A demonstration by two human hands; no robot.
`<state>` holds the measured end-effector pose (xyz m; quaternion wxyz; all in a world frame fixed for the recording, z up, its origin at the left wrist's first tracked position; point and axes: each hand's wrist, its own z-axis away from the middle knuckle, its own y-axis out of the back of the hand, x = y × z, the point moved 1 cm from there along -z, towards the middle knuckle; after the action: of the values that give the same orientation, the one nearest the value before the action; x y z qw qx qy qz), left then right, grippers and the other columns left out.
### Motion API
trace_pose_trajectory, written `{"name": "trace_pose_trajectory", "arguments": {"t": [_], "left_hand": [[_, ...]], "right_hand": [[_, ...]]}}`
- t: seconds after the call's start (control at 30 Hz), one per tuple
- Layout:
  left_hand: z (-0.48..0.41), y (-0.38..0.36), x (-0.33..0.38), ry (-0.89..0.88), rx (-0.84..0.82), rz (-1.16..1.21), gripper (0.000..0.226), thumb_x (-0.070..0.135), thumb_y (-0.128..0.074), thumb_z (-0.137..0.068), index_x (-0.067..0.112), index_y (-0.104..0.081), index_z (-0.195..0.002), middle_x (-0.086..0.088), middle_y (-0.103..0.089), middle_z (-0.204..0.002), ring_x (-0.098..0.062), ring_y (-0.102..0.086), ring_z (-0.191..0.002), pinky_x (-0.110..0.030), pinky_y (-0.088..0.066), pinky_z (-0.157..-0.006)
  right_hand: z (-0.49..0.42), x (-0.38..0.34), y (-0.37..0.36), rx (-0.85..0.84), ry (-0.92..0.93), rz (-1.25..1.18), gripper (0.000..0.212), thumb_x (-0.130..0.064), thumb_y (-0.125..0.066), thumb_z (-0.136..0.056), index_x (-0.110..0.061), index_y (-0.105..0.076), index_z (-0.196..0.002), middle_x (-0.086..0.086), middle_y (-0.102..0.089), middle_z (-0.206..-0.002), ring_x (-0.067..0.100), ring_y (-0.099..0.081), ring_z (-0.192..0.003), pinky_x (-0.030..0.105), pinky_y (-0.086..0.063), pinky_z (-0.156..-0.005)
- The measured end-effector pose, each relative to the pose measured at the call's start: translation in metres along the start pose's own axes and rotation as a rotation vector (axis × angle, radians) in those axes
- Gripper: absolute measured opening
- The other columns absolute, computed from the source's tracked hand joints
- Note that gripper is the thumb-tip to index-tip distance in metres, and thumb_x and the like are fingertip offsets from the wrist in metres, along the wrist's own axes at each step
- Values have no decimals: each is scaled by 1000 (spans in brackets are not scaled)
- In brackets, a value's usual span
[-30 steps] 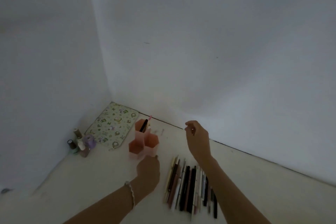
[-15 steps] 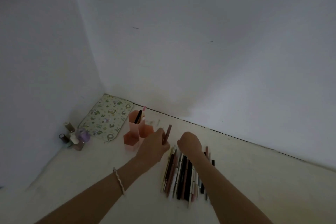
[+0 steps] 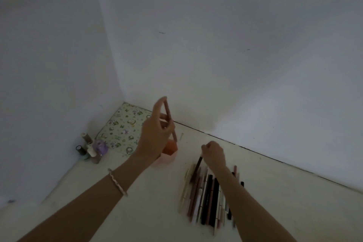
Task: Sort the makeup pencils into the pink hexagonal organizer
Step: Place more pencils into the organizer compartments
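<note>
Bottles of nail polish cluster at my far left, about nine o'clock from the pink hexagonal organizer, with a patterned mat behind them in the corner. My left hand hangs over the organizer, thumb and fingertips pinched on a pink pencil held nearly upright, its lower tip just above a compartment; the hand hides most of the organizer. At four o'clock from there, my right hand is closed on the top end of a dark pencil, tilting it up from the row of pencils lying side by side on the table. I judge these pencils light, stiff and smooth, prone to rolling or slipping. I'd pinch near the upper end, as both hands do, so the tip drops in freely. The organizer looks light enough to tip if nudged.
</note>
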<state>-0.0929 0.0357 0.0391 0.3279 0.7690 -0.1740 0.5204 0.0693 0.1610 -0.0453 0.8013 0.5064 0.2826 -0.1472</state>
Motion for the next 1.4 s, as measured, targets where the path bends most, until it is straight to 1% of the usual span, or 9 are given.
{"name": "trace_pose_trajectory", "arguments": {"t": [0.17,0.3,0.47,0.63,0.77,0.87,1.07,1.23,1.4], "left_hand": [[-20,33,-11,22,286,-261,62,21,-65,-88,35,-32,-138,11,-68,-89,-9,-67,-71,-27,-54,-61],[-17,28,-29,-73,206,-483,55,18,-67,-86,27,-41,-134,4,-72,-90,-14,-67,-79,-31,-53,-70],[-8,27,-50,-175,198,-695,24,26,-61,-88,14,-72,-106,-8,-67,-118,-31,-58,-119,-45,-45,-99],[-13,45,-45,-55,282,-515,30,13,-50,-90,12,-65,-116,-8,-65,-118,-29,-55,-114,-41,-41,-98],[-13,54,-34,-18,249,-405,34,6,-52,-90,15,-61,-122,-3,-63,-119,-21,-54,-113,-32,-41,-98],[-2,49,-15,-42,206,-303,36,2,-51,-88,17,-61,-119,3,-63,-115,-12,-58,-104,-26,-47,-91],[62,-23,-1,-191,-284,-447,21,9,-53,-90,22,-58,-105,16,-54,-88,2,-53,-74,-13,-48,-68],[97,-76,-43,135,-643,-859,46,11,-32,-101,11,-29,-147,-10,-47,-137,-22,-51,-122,-32,-42,-101],[114,-93,-53,162,-622,-1030,51,10,-28,-104,5,-14,-153,-13,-44,-139,-27,-52,-122,-36,-44,-99]], "right_hand": [[-10,-40,46,309,179,-254,20,-16,-47,-98,-5,-62,-105,10,-66,-81,22,-59,-69,27,-38,-59],[0,-72,59,442,311,-437,20,-15,-44,-100,-10,-50,-118,-3,-57,-70,6,-52,-57,16,-38,-54],[24,-105,55,458,469,-568,10,-14,-47,-99,-13,-54,-106,-12,-58,-74,0,-48,-49,11,-36,-50],[45,-130,24,395,639,-553,5,-19,-49,-99,-21,-52,-102,-11,-57,-73,3,-44,-47,12,-34,-47],[48,-129,-7,257,670,-331,4,-22,-48,-100,-24,-51,-101,-9,-62,-87,4,-58,-69,19,-44,-62],[47,-114,-21,186,706,-91,16,-13,-49,-97,-14,-61,-108,2,-59,-121,15,-58,-108,31,-50,-90],[45,-73,16,343,509,-159,30,1,-48,-88,-14,-60,-111,2,-49,-126,19,-56,-106,20,-43,-77],[46,-32,50,323,395,-182,26,-1,-49,-89,-21,-61,-101,-4,-53,-116,2,-53,-78,8,-35,-63],[48,-2,55,232,298,-180,24,-1,-48,-88,-18,-64,-97,-4,-55,-104,6,-50,-62,21,-41,-61]]}}
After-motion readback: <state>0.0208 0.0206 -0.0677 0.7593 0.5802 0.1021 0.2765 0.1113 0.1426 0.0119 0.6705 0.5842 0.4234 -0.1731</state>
